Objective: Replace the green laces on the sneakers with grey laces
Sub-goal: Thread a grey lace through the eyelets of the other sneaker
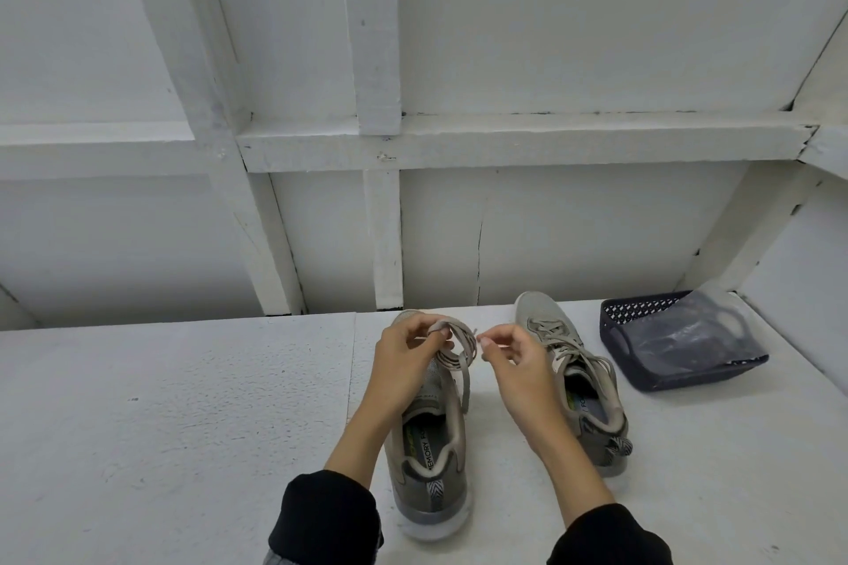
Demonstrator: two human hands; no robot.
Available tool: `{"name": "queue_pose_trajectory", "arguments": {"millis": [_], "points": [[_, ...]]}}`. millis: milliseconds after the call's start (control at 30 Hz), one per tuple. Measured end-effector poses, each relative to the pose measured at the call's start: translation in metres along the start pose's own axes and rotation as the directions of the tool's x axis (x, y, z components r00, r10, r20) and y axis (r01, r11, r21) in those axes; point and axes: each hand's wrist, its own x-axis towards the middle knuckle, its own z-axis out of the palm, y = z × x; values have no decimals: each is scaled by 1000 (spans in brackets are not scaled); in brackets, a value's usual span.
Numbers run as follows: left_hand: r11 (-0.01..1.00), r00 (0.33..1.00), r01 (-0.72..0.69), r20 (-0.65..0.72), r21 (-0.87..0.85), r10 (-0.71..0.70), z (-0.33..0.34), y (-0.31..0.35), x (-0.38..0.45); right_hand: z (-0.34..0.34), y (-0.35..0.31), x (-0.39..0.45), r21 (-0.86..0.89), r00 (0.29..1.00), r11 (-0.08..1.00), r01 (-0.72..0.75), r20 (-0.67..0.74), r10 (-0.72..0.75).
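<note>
Setting: white table [183, 404] against a white panelled wall.
Left hand [404, 362]: fingers curled round a coiled lace [456, 346], held above the near sneaker [429, 450].
Right hand [509, 362]: pinches the lace's free tip, just beside the coil.
Far sneaker [569, 376]: laced, on the right.
Axis: near sneaker runs heel-to-toe away from the person, directly beneath the left hand.
Basket [679, 346]: far right.

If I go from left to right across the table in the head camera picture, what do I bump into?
Left shoe → coiled lace → right shoe → basket.
</note>
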Motion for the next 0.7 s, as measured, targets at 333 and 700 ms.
{"name": "queue_pose_trajectory", "arguments": {"millis": [333,700], "points": [[1000,982,28,-187,-13,-30,3,1,2,7,6,1,-106,998,994,13,66,-6],[998,996,70,-61,5,-70,5,-4,4,-2,14,-1,-321,979,945,55,-170,-115]]}}
